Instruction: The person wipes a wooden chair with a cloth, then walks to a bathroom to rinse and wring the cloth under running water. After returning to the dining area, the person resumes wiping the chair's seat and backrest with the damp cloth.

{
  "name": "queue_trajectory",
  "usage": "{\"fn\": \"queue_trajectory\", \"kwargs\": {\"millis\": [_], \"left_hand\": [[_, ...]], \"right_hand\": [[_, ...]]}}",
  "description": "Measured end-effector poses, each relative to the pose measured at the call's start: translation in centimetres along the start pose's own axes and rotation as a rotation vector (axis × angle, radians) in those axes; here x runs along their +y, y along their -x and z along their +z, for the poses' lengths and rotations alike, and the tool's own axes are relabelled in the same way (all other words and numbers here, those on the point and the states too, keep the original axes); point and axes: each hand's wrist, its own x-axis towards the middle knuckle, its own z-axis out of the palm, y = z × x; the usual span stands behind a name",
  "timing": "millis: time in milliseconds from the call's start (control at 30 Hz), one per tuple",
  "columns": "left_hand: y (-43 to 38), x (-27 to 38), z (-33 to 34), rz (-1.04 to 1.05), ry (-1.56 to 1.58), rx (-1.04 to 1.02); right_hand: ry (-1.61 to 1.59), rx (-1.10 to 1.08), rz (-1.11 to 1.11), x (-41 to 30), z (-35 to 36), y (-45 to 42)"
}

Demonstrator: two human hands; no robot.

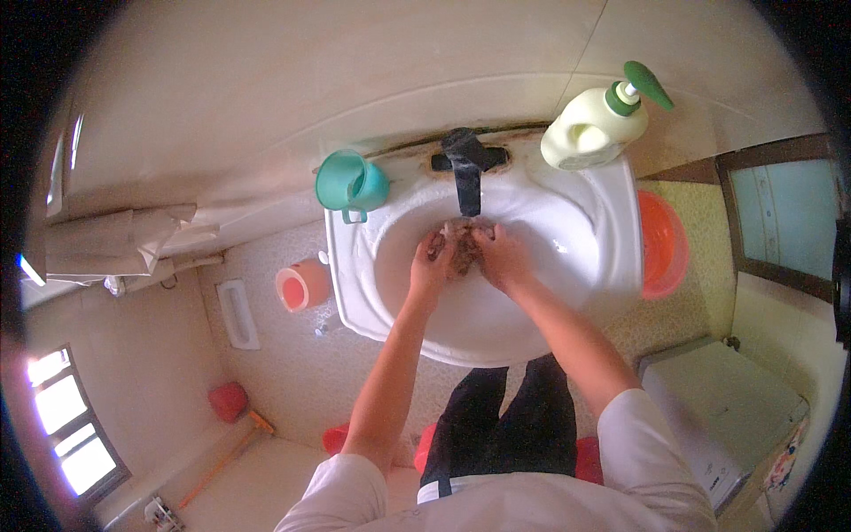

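Note:
My left hand and my right hand are inside a white washbasin, just below the spout of a black faucet. Between them they grip a crumpled, wet-looking brown bundle, perhaps cloth; its exact kind is unclear. Fingers of both hands curl around its two sides and cover part of it. On the basin's left back corner sits a teal plastic mug, handle toward me. A pale lotion-type pump bottle with a green pump head stands at the right back corner.
A tiled wall rises behind the basin. On the floor are a pink bucket at left, an orange-red plastic tub at right, and a squat toilet pan. A grey-topped appliance stands at lower right; an orange-handled floor tool leans at lower left.

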Motion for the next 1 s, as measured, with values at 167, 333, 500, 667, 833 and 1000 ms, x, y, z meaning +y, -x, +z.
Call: {"fn": "queue_trajectory", "kwargs": {"millis": [167, 333, 500, 667, 833, 1000], "left_hand": [[-0.5, 1.3, 0.4, -0.482, 0.658, -0.386], [-2.8, -1.5, 4.4, -0.255, 0.728, -0.507], [-4.1, -1.9, 7.1, -0.302, 1.443, -0.872], [-1.7, 1.9, 4.3, -0.444, 0.829, -0.507], [-0.8, 0.8, 1.2, -0.179, 0.155, -0.017], [-1.8, -1.8, -2.4, 0.290, -0.406, 0.101]], "right_hand": [[-0.592, 0.372, -0.116, -3.0, -1.6, 1.8], [-0.460, 0.356, -0.325, -6.7, -3.2, 4.1], [-0.290, 0.591, -0.190, -5.4, -3.1, 0.8], [-0.249, 0.292, -0.052, 0.6, -2.8, -2.2], [0.115, 0.331, -0.136, 1.7, -1.4, -1.5], [0.242, 0.323, -0.240, -1.2, 0.7, 1.0]]}}
